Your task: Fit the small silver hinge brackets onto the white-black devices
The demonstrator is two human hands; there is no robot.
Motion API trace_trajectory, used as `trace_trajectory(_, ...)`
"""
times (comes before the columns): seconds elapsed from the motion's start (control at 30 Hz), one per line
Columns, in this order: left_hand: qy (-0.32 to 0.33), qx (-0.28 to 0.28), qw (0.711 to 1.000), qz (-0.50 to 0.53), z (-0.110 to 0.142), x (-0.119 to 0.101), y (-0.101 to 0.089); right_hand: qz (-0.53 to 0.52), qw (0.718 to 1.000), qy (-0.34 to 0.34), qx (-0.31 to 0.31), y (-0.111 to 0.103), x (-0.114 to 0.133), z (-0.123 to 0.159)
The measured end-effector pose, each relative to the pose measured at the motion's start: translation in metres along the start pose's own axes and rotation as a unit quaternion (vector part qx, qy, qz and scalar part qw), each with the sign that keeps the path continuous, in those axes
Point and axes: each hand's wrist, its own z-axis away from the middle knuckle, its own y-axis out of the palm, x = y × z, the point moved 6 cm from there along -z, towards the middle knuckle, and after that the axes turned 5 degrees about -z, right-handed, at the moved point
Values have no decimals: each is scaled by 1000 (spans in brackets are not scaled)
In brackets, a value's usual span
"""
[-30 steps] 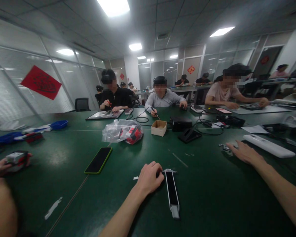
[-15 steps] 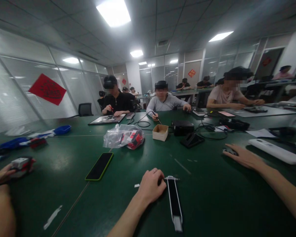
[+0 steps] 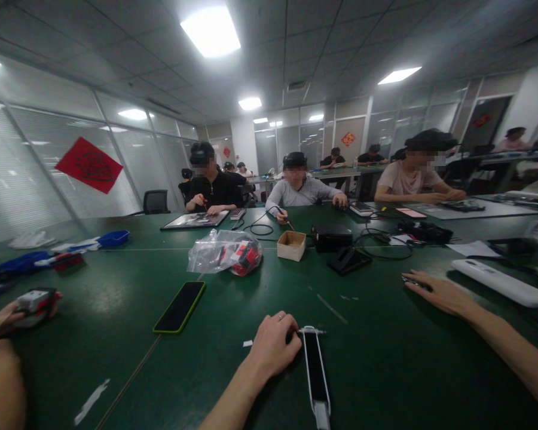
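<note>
My left hand [image 3: 273,345] rests low in the middle of the green table [image 3: 385,358], fingers curled shut against the top end of a long black strip with a white frame [image 3: 316,373]. The strip lies flat and points toward me. My right hand [image 3: 437,292] lies flat at the right with fingers stretched out. Its fingertips cover a small dark object [image 3: 411,280] that I cannot make out. A white scrap [image 3: 248,343] lies just left of my left hand.
A phone with a green edge [image 3: 179,307], a clear bag of red parts [image 3: 226,251], a small cardboard box [image 3: 291,245], black devices with cables [image 3: 347,260] and a white bar [image 3: 504,282] lie around. Another person's hand [image 3: 9,313] holds a red-and-white device at left. People sit opposite.
The camera has tipped up a little, so everything sits lower in view. My right hand has slid slightly over the small dark object. My left hand stays at the strip's end.
</note>
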Motion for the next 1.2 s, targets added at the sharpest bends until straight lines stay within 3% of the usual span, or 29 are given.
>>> trace_trajectory(0.4, 12, -10, 1000, -2, -1, 1, 2, -19, 999, -40, 17, 13, 26, 0)
trace_trajectory(0.7, 13, -3, 1000, -4, 1, -1, 0, -37, 998, -41, -11, 18, 12, -5)
trace_trajectory(1.2, 1, 9, 1000, -1, 1, -3, -4, -29, 998, -54, 9, 12, 26, 3)
